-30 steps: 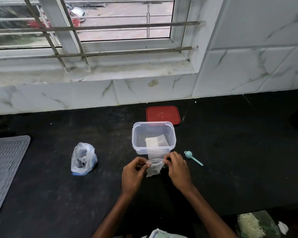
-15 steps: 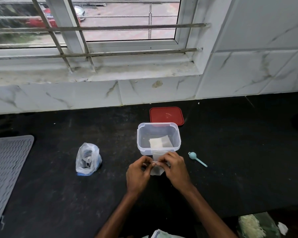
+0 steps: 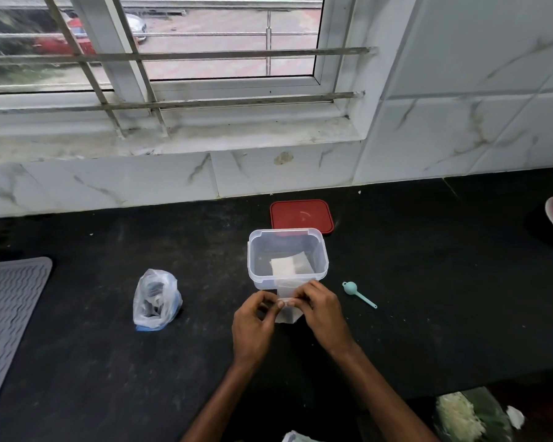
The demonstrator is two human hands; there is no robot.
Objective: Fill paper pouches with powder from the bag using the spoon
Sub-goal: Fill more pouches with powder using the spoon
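I hold a small paper pouch (image 3: 287, 314) just in front of the clear plastic tub (image 3: 287, 256), between both my hands. My left hand (image 3: 253, 327) pinches its top edge with thumb and forefinger closed tight, the other fingers (image 3: 262, 303) curled in loosely. My right hand (image 3: 324, 314) meets it from the other side, fingertips pressed together on the same top edge, so the two pinches nearly touch. The pouch is thin, pale and slightly translucent, a flat rectangle hanging down below my grip.

The tub is a rounded rectangle with see-through walls and a thick rim; a flat white pouch lies inside on its bottom. Just behind the tub lies its red lid (image 3: 301, 216), a rounded square, flat on the black speckled worktop (image 3: 428, 282). To the right of the tub lies the small teal spoon (image 3: 358, 294), round bowl towards the tub, thin handle pointing away. Well to the left of the tub stands the crinkled, cloudy plastic bag (image 3: 155, 299), its mouth open. Farther left of the tub a grey ribbed mat (image 3: 7, 311) lies flat.
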